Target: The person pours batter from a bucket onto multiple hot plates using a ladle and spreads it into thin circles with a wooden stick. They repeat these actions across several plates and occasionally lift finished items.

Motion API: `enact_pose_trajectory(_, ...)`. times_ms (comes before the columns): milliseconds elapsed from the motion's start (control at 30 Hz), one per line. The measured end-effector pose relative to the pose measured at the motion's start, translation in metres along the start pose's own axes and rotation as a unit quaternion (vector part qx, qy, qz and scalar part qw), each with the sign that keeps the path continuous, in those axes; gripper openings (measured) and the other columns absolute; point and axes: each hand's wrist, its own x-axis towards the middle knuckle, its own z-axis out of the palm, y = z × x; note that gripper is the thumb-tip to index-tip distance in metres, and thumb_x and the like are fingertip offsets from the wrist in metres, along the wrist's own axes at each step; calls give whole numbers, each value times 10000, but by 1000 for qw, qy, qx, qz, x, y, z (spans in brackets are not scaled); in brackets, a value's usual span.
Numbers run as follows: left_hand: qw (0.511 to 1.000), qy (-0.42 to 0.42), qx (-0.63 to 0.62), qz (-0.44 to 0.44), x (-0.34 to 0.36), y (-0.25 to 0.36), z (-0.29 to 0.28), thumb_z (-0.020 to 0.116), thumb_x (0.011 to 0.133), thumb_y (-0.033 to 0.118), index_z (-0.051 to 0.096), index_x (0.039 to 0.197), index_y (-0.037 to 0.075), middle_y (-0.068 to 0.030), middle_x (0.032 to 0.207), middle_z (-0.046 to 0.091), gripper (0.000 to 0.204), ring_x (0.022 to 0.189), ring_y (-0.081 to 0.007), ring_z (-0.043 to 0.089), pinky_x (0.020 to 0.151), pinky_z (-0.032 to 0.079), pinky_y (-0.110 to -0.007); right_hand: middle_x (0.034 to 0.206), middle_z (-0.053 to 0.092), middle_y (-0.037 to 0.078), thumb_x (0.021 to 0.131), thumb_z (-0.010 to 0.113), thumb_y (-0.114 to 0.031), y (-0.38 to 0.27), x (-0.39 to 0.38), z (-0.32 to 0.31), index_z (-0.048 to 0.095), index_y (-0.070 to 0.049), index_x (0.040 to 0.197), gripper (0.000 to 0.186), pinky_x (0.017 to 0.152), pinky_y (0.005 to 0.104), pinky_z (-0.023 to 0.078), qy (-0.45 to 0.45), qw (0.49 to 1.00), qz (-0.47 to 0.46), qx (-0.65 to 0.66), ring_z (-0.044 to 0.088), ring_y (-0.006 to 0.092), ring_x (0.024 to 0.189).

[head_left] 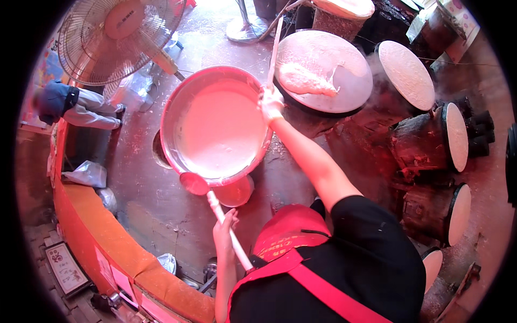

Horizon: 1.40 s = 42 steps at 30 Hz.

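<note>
My left hand (226, 229) is closed round the long pale handle of a ladle, whose round head (194, 183) rests over the near rim of a large basin of pale batter (221, 124). My right hand (271, 103) grips a long pale stick (276, 46) upright beside the basin's right rim, at the left edge of a round griddle (350, 89). On that griddle lies an uneven mound of batter (307, 81), with thin strands trailing at its right. A smaller bucket (237, 195) shows partly under the basin.
Several round griddles on dark stands, one coated pale (406, 75), line the right. A fan (118, 29) stands at upper left; another person (86, 105) is at far left beside plastic bags. An orange counter edge (102, 220) curves along the lower left.
</note>
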Motion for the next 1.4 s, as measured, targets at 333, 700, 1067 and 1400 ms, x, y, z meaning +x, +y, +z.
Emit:
enact_pose_trajectory(333, 999, 23, 10, 32, 11, -12, -39, 615, 896, 178, 599, 1116, -43, -22, 877, 618, 312, 831, -83, 556, 756, 428, -199, 620, 400, -16, 992, 420, -396, 4, -133, -30, 446, -213, 1132, 232, 315, 230, 279, 121, 991, 8, 58, 334, 74, 373)
enact_pose_trajectory(700, 992, -96, 58, 64, 12, 7, 32, 617, 882, 192, 672, 932, -7, -97, 1229, 531, 213, 1033, -115, 548, 871, 424, -239, 612, 412, -6, 1001, 408, -367, -80, -131, -109, 428, -252, 1293, 315, 332, 245, 265, 73, 993, -2, 91, 312, 69, 378)
enact_pose_trajectory(1067, 991, -118, 49, 49, -11, 9, 125, 637, 877, 179, 670, 949, 8, 40, 836, 529, 188, 752, -30, 472, 665, 370, -175, 625, 421, -15, 989, 455, -331, -148, -162, -249, 464, -252, 1254, 276, 358, 204, 262, -27, 994, 93, -45, 318, 52, 408)
enact_pose_trajectory(1400, 992, -123, -17, -11, -24, -7, 209, 611, 909, 157, 615, 1056, 28, 1, 917, 559, 196, 773, -74, 531, 662, 471, -208, 626, 447, -27, 966, 493, -377, -202, -153, -316, 411, -274, 1402, 455, 353, 198, 235, -122, 965, 178, -148, 288, 44, 398)
